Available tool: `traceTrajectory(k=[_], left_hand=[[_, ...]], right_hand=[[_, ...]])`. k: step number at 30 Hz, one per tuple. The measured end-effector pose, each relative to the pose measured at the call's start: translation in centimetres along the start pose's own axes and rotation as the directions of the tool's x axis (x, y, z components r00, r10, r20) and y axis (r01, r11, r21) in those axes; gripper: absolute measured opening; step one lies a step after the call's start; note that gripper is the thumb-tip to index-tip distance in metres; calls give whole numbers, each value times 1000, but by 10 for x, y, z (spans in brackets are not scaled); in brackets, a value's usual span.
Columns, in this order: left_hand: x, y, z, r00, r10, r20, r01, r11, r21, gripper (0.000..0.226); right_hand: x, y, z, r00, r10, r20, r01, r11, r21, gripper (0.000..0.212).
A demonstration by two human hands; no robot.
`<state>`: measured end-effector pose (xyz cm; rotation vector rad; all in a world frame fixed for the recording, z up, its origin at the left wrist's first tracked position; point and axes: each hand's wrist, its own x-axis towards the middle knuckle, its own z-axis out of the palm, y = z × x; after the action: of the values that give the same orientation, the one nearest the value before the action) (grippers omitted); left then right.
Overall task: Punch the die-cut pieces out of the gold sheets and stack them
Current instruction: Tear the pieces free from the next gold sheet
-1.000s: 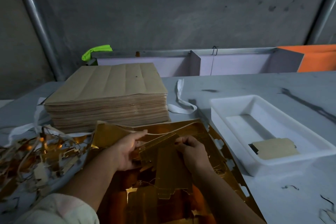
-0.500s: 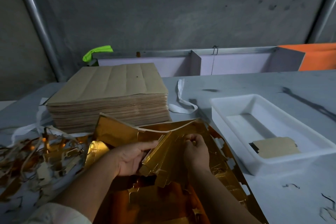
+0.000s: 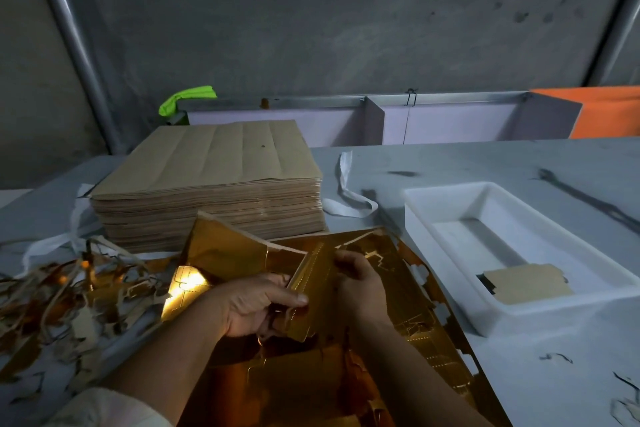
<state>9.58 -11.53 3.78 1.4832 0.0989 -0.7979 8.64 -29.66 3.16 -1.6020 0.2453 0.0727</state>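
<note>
A gold die-cut sheet (image 3: pixel 228 250) lies buckled on the table in front of me, its far edge lifted. My left hand (image 3: pixel 252 305) and my right hand (image 3: pixel 360 284) both grip a gold die-cut piece (image 3: pixel 311 288), tilted up on edge between them above the sheet. The piece's lower part is hidden behind my left fingers. A tall stack of brown-backed sheets (image 3: pixel 214 180) stands just behind. A single punched piece (image 3: pixel 526 282), brown side up, lies in the white tray (image 3: pixel 446 253) at the right.
A heap of gold and brown offcut strips (image 3: pixel 65 298) covers the table at the left. A white strap (image 3: pixel 346 191) lies between the stack and the tray. White dividers (image 3: pixel 377 121) and an orange panel (image 3: pixel 609 111) line the far edge. Small scraps (image 3: pixel 623 402) lie at the right front.
The gold piece has turned from lying flat to standing on edge between my hands. My left hand has slid down and to the right along it. The sheet's far left corner has risen.
</note>
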Motion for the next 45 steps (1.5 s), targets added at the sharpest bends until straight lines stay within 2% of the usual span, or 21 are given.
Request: traceTrajectory(k=[4,7,9,14,19,23,25,27,29,36,38,39,41,45], left_hand=[[-5,-4,-10,995,-79,59,78,997,19,54],[-6,-5,-16,991,-115,62,113,993,39,37],[-4,-5,-19,992,-125,8,125,992,16,27],[2,-7,-23,991,-119,-63,111,987,-116,50],[2,-9,-25,985,-143,-100,132,985,-107,45],[1,-10,-24,993,-89,-74,78,987,-142,32],[1,-9,-22,999,-27,-24,23,989,-148,33],[1,-5,-20,1000,16,13,-14,988,-153,38],[2,0,-18,999,36,12,-34,992,-118,47],[3,14,-4,999,5,-46,-3,999,45,87],[5,14,0,996,-15,-82,19,999,48,94],[6,14,1,995,-15,-101,18,999,29,90],[9,14,3,994,-3,-110,6,1000,30,62],[12,13,5,990,18,-142,2,990,139,30]], right_hand=[[3,-2,-4,997,-51,-51,50,999,-16,36],[4,-3,-7,997,-62,-55,61,998,-20,33],[5,-2,-7,998,-44,-50,45,999,4,32],[8,2,-8,996,-38,-84,37,999,-13,32],[10,-4,-16,988,-32,-152,27,999,-33,33],[9,-9,-22,998,24,-53,-25,999,-23,29],[5,-11,-23,994,80,76,-81,996,21,26],[0,-13,-22,966,127,227,-132,991,8,22],[-5,-13,-20,938,151,310,-142,988,-53,24],[-17,-18,-15,877,191,441,-100,970,-221,28],[-19,-21,-14,865,201,459,-75,958,-278,28],[-20,-22,-13,860,204,468,-58,950,-307,30],[-22,-23,-12,846,197,496,-1,930,-368,34],[-26,-25,-7,808,212,550,66,894,-443,35]])
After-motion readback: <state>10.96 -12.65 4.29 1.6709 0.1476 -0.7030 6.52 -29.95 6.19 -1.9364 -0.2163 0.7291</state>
